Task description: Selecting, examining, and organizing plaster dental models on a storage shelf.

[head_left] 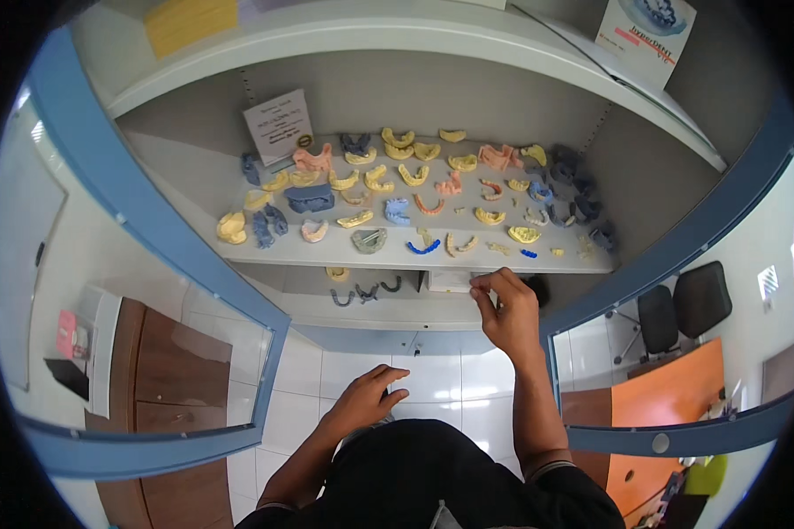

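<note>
My right hand (506, 310) is raised just in front of the shelf's front edge, thumb and forefinger pinched together. Whatever lies between those fingertips, if anything, is too small to make out. Near it on the shelf (326, 249) are small pale yellow pieces (499, 249), a blue dental piece (528, 253) and a yellow dental model (525, 234). My left hand (368, 394) hangs low over the floor in front of the cabinet, its fingers loosely apart and holding nothing. Beyond the hands, several yellow, pink, grey and blue dental models (310, 198) stand in rows.
Blue-framed glass doors (273, 370) swing out on both sides. A lower shelf (318, 309) carries dark arch-shaped pieces (368, 293) and a white box (448, 281). A sign card (278, 125) leans at the back left. An orange desk (662, 388) and black chair (702, 298) are at right.
</note>
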`<action>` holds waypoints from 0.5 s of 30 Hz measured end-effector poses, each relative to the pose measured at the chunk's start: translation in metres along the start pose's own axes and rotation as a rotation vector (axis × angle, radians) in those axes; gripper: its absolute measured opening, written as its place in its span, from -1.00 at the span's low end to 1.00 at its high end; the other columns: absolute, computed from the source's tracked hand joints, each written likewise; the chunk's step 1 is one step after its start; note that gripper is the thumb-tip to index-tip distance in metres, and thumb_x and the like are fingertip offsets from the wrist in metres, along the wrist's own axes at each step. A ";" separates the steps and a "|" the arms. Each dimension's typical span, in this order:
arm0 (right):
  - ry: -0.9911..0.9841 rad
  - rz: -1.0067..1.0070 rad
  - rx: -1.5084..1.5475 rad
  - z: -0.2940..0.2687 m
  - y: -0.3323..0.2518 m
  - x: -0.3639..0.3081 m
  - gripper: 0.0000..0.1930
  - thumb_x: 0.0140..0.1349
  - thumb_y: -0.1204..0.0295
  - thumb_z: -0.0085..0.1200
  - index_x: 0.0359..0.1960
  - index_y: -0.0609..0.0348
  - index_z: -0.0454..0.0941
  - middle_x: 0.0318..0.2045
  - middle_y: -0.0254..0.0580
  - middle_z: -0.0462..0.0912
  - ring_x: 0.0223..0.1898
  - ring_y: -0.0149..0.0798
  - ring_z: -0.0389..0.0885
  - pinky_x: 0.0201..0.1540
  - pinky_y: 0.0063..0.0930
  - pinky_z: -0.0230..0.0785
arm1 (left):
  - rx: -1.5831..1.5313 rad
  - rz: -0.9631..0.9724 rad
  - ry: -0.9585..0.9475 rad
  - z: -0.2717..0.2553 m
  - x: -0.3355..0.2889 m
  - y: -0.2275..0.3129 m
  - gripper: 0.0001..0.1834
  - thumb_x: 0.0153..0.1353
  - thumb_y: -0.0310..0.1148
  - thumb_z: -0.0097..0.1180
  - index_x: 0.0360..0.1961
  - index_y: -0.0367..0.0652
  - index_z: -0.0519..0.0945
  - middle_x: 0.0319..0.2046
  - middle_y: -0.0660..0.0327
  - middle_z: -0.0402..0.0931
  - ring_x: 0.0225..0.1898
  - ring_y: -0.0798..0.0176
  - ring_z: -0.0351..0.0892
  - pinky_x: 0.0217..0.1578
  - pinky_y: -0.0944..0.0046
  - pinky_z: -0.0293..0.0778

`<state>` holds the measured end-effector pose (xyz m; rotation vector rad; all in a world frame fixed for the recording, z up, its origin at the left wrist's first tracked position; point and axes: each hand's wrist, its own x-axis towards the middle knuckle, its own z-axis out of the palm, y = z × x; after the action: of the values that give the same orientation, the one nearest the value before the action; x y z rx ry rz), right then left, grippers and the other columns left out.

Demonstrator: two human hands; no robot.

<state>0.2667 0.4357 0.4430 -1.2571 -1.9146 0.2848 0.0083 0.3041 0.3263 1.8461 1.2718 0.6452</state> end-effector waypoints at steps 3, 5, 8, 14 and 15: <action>-0.077 0.063 0.049 0.025 0.008 0.001 -0.92 0.23 0.50 0.33 -0.25 0.11 0.73 -0.37 -0.17 0.70 -0.42 -0.02 0.69 -0.35 -0.23 0.49 | -0.036 -0.010 0.017 -0.016 0.013 -0.019 -0.59 0.37 -0.27 0.31 0.18 -0.17 0.63 -0.02 -0.05 0.65 0.07 -0.10 0.68 0.06 0.05 0.59; -0.163 0.123 0.085 0.042 0.007 -0.025 -0.93 0.27 0.45 0.33 -0.26 0.11 0.73 -0.36 -0.14 0.73 -0.42 -0.01 0.70 -0.34 -0.24 0.51 | -0.029 0.013 0.058 -0.025 0.024 -0.040 -0.59 0.33 -0.27 0.35 0.15 -0.15 0.65 -0.03 -0.03 0.66 0.03 -0.08 0.69 0.03 0.05 0.60; -0.310 0.114 0.024 0.067 0.013 -0.064 -0.89 0.28 0.43 0.33 -0.24 0.18 0.74 -0.36 -0.08 0.74 -0.48 -0.09 0.68 -0.36 -0.28 0.49 | -0.089 0.002 0.173 -0.026 0.063 -0.110 -0.74 0.27 -0.44 0.37 -0.02 -0.19 0.68 -0.24 0.07 0.68 -0.28 0.14 0.72 -0.26 0.19 0.63; -0.579 0.219 0.028 0.082 0.008 -0.131 -0.84 0.32 0.31 0.32 -0.16 0.06 0.75 -0.34 -0.16 0.76 -0.39 -0.03 0.75 -0.29 -0.18 0.57 | 0.107 -0.153 0.484 -0.002 0.147 -0.245 -0.78 0.13 -0.45 0.44 -0.22 -0.14 0.66 -0.26 0.13 0.69 -0.18 0.12 0.71 -0.13 0.12 0.62; -0.579 0.217 -0.006 0.080 0.007 -0.136 -0.84 0.32 0.30 0.32 -0.16 0.06 0.74 -0.34 -0.16 0.77 -0.39 -0.04 0.75 -0.29 -0.18 0.58 | 0.257 -0.115 0.513 0.000 0.160 -0.246 -0.75 0.11 -0.38 0.47 -0.22 -0.10 0.65 -0.22 0.13 0.70 -0.07 0.06 0.70 -0.02 0.06 0.59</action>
<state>0.2374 0.3421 0.3189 -1.5019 -2.2476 0.8314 -0.0630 0.4989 0.1185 1.8557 1.8524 0.9690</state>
